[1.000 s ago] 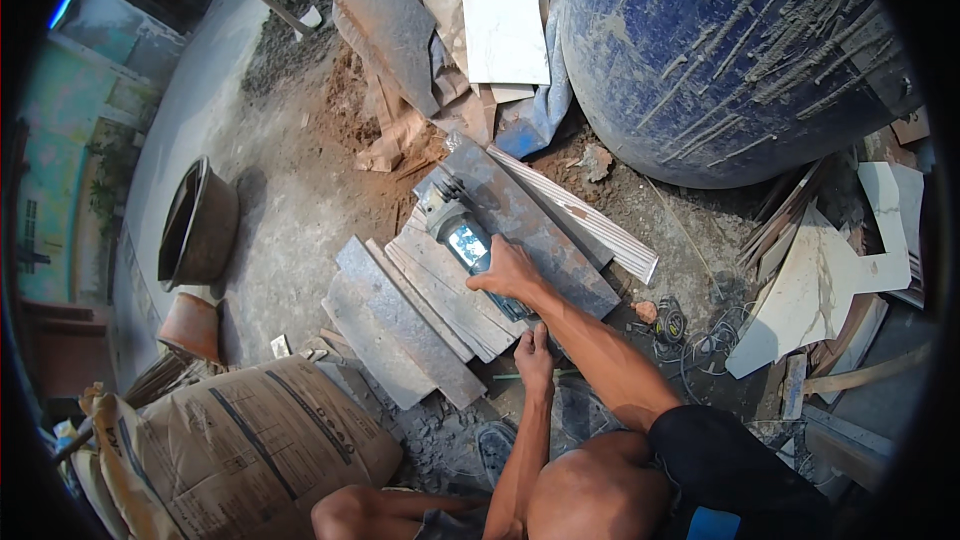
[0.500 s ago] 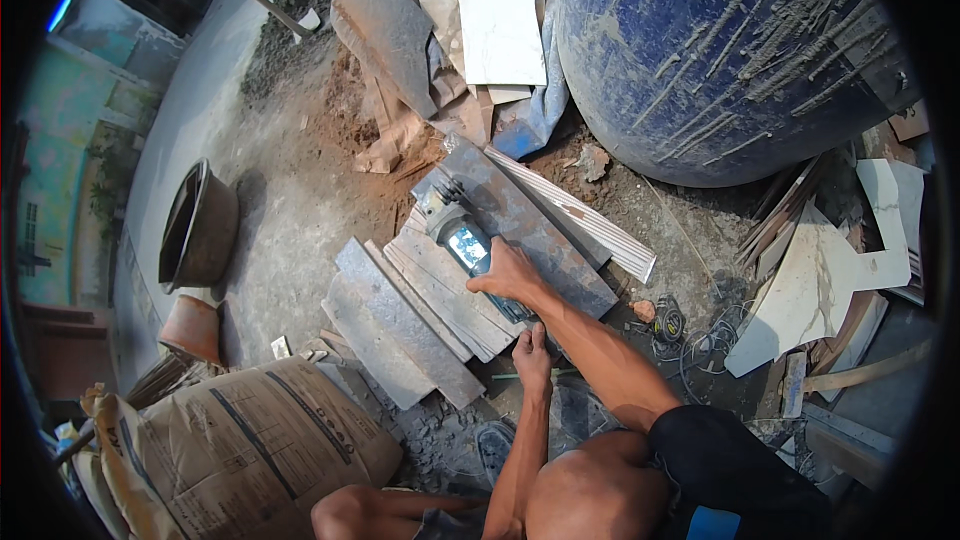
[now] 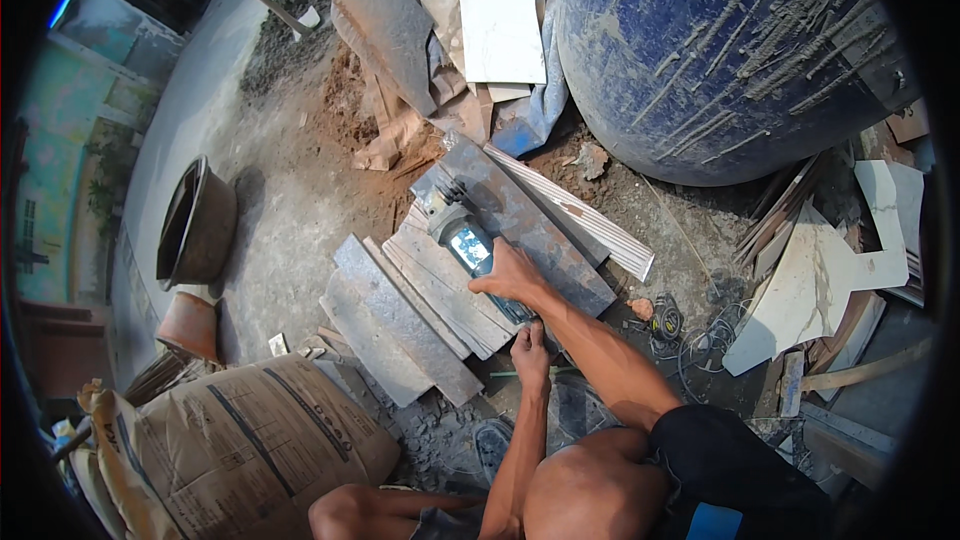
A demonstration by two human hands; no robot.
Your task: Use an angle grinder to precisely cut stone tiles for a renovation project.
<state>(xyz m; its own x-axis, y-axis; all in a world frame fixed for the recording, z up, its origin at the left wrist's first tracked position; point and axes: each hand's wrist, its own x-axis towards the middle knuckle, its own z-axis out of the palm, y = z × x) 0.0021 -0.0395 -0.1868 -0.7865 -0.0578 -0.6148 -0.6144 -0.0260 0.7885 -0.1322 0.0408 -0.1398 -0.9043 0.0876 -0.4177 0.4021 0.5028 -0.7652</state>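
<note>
An angle grinder (image 3: 468,242) with a teal body and a metal head lies slantwise over some grey stone-like tiles, its head pointing up and to the left. My right hand (image 3: 510,273) is wrapped around the middle of its body. At the tail end of the grinder, my left hand (image 3: 530,352) is closed, fingers pinched against it; any cord inside them is hidden. Under the head runs a long dark tile (image 3: 545,230). Beside it, paler cut tiles (image 3: 440,275) lie overlapping, next to a grey slab (image 3: 385,325).
A large blue drum (image 3: 690,70) streaked with dried mortar stands at the far right. Broken white tiles (image 3: 810,290) and tangled cable (image 3: 705,345) lie to the right. On the left are a black tub (image 3: 212,225), an orange pot (image 3: 190,327) and a big paper sack (image 3: 260,450).
</note>
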